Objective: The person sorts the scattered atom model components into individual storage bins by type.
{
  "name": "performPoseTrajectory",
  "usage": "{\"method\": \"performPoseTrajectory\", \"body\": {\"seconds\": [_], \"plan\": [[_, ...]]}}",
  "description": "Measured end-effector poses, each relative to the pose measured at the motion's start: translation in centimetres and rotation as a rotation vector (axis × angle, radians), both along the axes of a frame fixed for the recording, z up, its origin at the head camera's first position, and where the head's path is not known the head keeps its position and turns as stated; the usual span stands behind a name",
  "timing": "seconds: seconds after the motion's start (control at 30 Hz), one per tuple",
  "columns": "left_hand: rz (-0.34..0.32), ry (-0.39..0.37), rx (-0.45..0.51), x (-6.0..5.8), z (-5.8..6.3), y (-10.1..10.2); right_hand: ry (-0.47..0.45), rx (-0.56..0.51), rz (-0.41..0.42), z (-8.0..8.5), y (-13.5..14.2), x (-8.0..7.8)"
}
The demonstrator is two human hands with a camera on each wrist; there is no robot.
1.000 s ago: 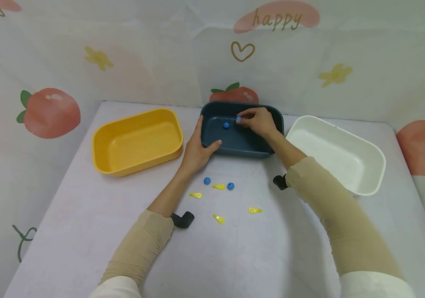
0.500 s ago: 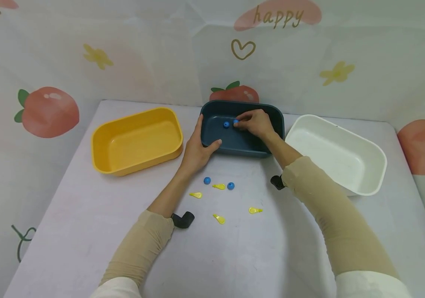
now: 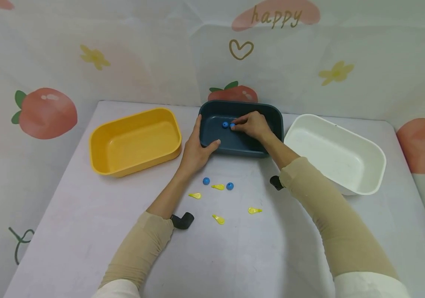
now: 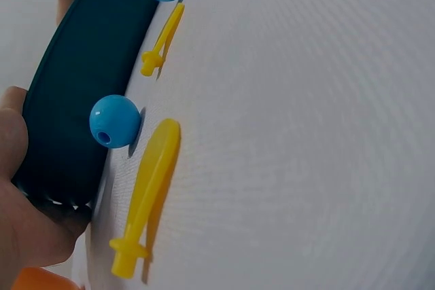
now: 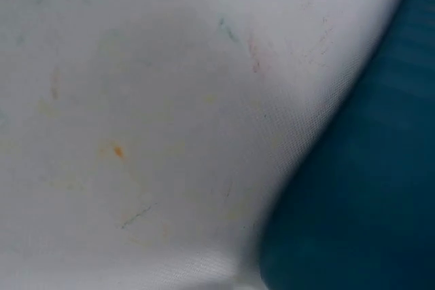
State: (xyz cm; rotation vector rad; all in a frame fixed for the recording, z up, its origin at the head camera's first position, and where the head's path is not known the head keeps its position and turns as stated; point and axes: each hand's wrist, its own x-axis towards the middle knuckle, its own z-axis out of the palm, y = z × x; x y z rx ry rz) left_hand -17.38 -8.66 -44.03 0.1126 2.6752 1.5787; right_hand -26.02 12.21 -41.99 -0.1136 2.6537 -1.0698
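Note:
In the head view a dark teal plastic bin (image 3: 242,142) stands at the back middle of the table. My left hand (image 3: 194,152) grips its left end, the thumb over the near rim and the fingers along the side. Inside the bin, my right hand (image 3: 252,126) pinches a blue bead (image 3: 232,126) between thumb and fingertips. Just left of it lies another blue bead (image 3: 225,124) on the bin floor. In the left wrist view, two more holed beads, one at the front (image 4: 114,121), rest on the table beside the bin's outer wall. The right wrist view misses the right hand.
Several yellow paddle-shaped plastic pieces, one being this piece (image 3: 218,219), lie scattered in front of the bin. A yellow bin (image 3: 138,160) stands to the left, a white bin (image 3: 361,186) to the right, partly behind the right forearm. A printed cloth backdrop rises behind the table.
My right hand has moved left and slightly down inside the dark bin, bringing its bead beside the one lying there. The left hand keeps its grip on the bin.

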Motion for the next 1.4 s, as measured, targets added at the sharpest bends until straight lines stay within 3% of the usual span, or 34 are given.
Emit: {"method": "performPoseTrajectory", "body": {"seconds": [0.33, 0.87, 1.13, 1.4], "plan": [[0.0, 0.005, 0.008, 0.1, 0.1, 0.0, -0.043, -0.077, -0.019, 0.2, 0.4, -0.1], [0.007, -0.008, -0.002, 0.2, 0.1, 0.1, -0.005, -0.281, -0.03, 1.0, 0.8, 0.6], [0.005, -0.007, 0.01, 0.0, 0.1, 0.0, -0.001, -0.378, 0.006, 2.9, 0.9, 1.8], [-0.003, 0.003, 0.019, 0.0, 0.0, 0.0, 0.01, -0.408, 0.08, 3.9, 1.7, 4.1]]}}
